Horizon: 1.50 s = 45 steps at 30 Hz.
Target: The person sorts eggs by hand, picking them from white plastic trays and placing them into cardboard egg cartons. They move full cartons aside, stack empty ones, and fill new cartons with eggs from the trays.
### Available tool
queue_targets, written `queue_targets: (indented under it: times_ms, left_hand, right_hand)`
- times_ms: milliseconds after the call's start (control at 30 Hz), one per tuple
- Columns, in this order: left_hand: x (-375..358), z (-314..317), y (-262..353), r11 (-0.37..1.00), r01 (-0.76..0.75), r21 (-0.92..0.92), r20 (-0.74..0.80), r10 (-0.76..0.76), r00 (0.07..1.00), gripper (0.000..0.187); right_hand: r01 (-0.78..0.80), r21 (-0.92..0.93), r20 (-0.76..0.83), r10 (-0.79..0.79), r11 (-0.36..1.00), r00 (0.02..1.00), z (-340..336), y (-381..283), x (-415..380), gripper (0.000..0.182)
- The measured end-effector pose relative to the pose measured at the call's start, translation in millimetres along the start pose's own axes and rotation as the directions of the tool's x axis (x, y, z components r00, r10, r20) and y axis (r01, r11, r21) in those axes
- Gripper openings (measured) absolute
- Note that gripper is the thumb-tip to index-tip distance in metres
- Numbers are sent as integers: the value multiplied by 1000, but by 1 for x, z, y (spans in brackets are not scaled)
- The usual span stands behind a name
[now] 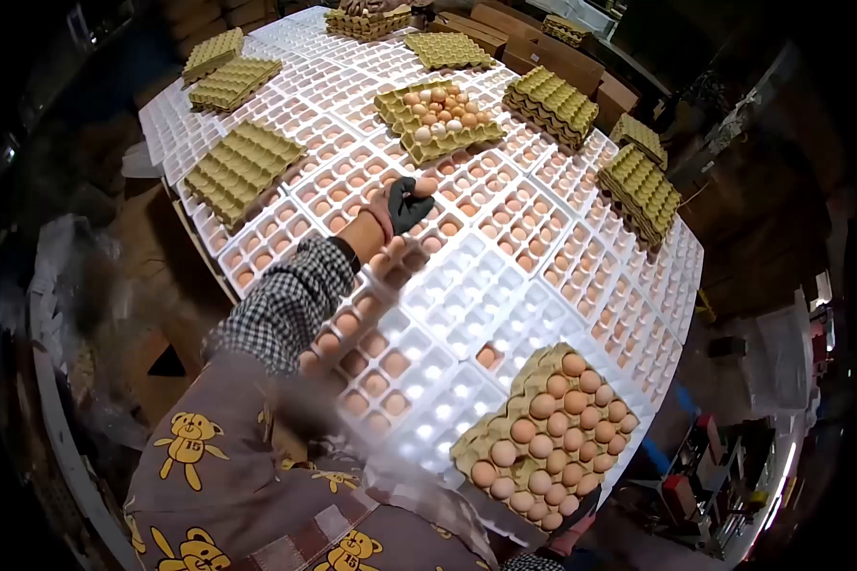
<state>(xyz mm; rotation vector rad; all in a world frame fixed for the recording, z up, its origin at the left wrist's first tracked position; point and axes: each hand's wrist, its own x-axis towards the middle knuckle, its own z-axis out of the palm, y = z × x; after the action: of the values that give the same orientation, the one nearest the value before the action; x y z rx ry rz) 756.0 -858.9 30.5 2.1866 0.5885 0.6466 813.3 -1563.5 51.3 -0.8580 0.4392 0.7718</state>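
My left hand (407,206), in a black and pinkish glove, reaches over the white trays at the middle with its fingers curled round a brown egg (426,187). Below it are compartments of a white plastic tray (457,285), several without eggs. At the lower right, a pulp egg tray (476,440) full of brown eggs (555,459) rests over the near white trays. My right hand (577,535) is at this tray's near edge, gripping it from below; most of its fingers are hidden under the tray.
White trays with eggs cover the large table. A pulp tray (438,150) piled with eggs lies beyond my left hand. Stacked pulp trays (243,171) stand at the left, with more (640,195) at the right. Cardboard boxes (554,62) line the far edge.
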Motion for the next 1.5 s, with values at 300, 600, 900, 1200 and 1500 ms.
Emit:
queue_targets:
  times_ms: [300, 600, 900, 1200, 1500]
  left_hand:
    - [170, -18, -175, 976, 192, -105, 53, -187, 981, 44]
    - [-141, 50, 97, 674, 559, -483, 577, -235, 782, 20]
    - [-266, 115, 228, 944, -310, -115, 663, 305, 683, 53]
    - [-241, 121, 249, 884, -462, 73, 652, 308, 693, 52]
    - [-196, 96, 205, 431, 795, -427, 837, -144, 528, 41]
  right_hand:
    - [84, -92, -136, -96, 992, 986, 21, 11, 10, 45]
    - [21, -986, 152, -821, -168, 550, 67, 7, -15, 56]
    - [337, -907, 391, -207, -254, 897, 112, 68, -25, 57]
    - [289, -509, 118, -267, 811, 957, 147, 37, -21, 22]
    - [208, -687, 582, -356, -697, 731, 130, 64, 47, 75]
